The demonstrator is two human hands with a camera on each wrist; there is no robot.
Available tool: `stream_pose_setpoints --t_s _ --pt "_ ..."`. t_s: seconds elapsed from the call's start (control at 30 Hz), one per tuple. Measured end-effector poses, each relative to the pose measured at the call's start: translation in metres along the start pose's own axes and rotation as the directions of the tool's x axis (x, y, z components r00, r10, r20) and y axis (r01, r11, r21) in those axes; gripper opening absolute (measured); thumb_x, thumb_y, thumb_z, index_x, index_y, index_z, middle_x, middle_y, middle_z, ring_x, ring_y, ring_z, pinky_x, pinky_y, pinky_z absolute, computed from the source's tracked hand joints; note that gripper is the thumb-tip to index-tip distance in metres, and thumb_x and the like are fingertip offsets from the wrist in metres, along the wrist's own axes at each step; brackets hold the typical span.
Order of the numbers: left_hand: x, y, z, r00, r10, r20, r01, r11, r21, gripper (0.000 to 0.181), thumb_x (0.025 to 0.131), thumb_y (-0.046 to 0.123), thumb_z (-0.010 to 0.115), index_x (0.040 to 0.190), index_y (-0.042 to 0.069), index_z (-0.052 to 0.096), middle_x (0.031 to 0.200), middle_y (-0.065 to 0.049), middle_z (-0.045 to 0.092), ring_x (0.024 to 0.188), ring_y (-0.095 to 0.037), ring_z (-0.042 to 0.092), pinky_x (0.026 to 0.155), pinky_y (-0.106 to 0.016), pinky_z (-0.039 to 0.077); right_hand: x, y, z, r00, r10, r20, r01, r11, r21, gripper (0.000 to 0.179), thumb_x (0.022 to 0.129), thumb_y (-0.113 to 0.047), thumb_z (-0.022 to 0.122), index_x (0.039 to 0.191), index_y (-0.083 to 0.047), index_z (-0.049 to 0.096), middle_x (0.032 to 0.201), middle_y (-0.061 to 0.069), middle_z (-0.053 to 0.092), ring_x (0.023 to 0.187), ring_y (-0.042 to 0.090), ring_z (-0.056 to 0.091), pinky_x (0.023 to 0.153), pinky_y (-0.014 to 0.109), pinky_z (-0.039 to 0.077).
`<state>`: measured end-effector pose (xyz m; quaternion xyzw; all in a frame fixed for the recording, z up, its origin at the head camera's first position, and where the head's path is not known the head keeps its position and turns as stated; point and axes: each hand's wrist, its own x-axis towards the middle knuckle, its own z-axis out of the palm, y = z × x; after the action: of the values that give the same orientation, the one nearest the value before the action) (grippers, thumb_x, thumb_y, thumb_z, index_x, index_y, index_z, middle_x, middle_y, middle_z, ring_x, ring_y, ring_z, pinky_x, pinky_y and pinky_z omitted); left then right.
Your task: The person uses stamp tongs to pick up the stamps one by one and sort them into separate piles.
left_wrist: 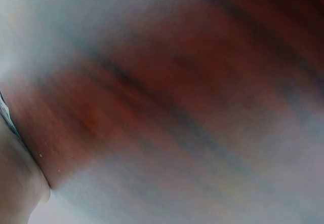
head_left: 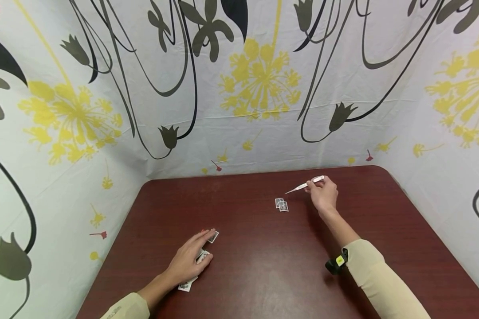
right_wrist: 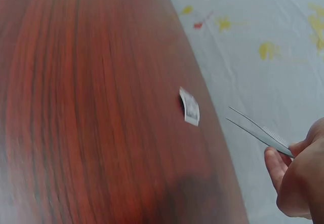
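My right hand (head_left: 323, 195) pinches a pair of slim metal tweezers (head_left: 304, 185), their tips pointing left above the table. In the right wrist view the two prongs of the tweezers (right_wrist: 253, 130) stand apart with nothing between them. Just below and left of the tips, two small white-bordered, stamp-like papers (head_left: 283, 206) overlap; one paper (right_wrist: 190, 107) looks curled in the right wrist view. At the left, my left hand (head_left: 188, 260) rests with fingers extended over several similar papers (head_left: 186, 285), partly hiding them. The left wrist view is mostly blurred, with a bit of hand (left_wrist: 20, 178) at its edge.
A dark red wood-grain table (head_left: 255, 261) lies under both hands. White cloth (head_left: 207, 146) printed with flowers hangs around its back and sides. A black strap device with a yellow-green marking (head_left: 338, 261) sits at the right wrist.
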<state>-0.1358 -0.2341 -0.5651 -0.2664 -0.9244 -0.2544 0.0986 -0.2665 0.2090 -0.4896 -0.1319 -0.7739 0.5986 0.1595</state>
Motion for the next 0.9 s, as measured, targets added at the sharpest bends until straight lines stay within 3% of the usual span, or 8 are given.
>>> stream_pose_setpoints --t_s 0.13,0.27,0.53,0.7,0.9 --pt "-0.001 0.001 -0.001 1.000 -0.013 0.011 0.013 1.000 -0.006 0.072 0.094 0.023 0.078 0.160 0.018 0.051 0.160 -0.001 0.053 0.148 -0.032 0.048 0.110 -0.061 0.046 -0.014 -0.013 0.014 0.999 -0.039 0.031 0.037 0.998 0.055 0.014 0.100 -0.005 0.072 0.108 0.004 0.064 0.104 0.025 0.077 0.073 0.012 0.077 0.070 0.022 0.061" --pt "-0.001 0.000 0.001 1.000 -0.011 0.002 0.011 1.000 0.003 0.071 0.094 0.023 0.077 0.160 0.018 0.050 0.159 -0.003 0.054 0.147 -0.033 0.049 0.108 -0.061 0.048 -0.032 -0.021 0.028 0.990 -0.066 0.122 0.054 0.994 0.099 0.014 0.099 -0.002 0.072 0.107 0.006 0.064 0.102 0.024 0.077 0.074 0.015 0.077 0.067 0.018 0.059" --pt "-0.001 0.000 -0.001 1.000 -0.009 0.004 0.009 1.000 -0.016 0.072 0.094 0.022 0.078 0.161 0.018 0.050 0.161 0.000 0.052 0.147 -0.033 0.048 0.110 -0.061 0.047 -0.071 -0.026 0.061 0.939 -0.048 0.341 0.003 0.992 0.129 0.012 0.098 -0.002 0.073 0.105 0.003 0.065 0.095 0.019 0.079 0.083 0.033 0.079 0.072 0.031 0.061" --pt "0.000 0.000 -0.002 1.000 0.000 -0.011 0.000 1.000 -0.024 0.072 0.094 0.021 0.078 0.160 0.016 0.050 0.161 0.001 0.052 0.147 -0.031 0.049 0.111 -0.059 0.047 -0.091 -0.026 0.087 0.915 -0.039 0.401 -0.039 0.982 0.185 0.010 0.097 0.003 0.072 0.103 0.005 0.064 0.090 0.020 0.076 0.081 0.037 0.077 0.083 0.050 0.063" --pt "-0.001 -0.001 -0.001 0.998 0.001 -0.058 -0.004 0.999 -0.049 0.074 0.091 0.020 0.079 0.159 0.016 0.052 0.159 -0.004 0.054 0.145 -0.028 0.051 0.109 -0.057 0.049 -0.106 -0.024 0.112 0.898 -0.025 0.438 -0.089 0.967 0.237 0.010 0.096 0.009 0.071 0.101 0.007 0.063 0.088 0.022 0.075 0.075 0.032 0.076 0.081 0.051 0.063"
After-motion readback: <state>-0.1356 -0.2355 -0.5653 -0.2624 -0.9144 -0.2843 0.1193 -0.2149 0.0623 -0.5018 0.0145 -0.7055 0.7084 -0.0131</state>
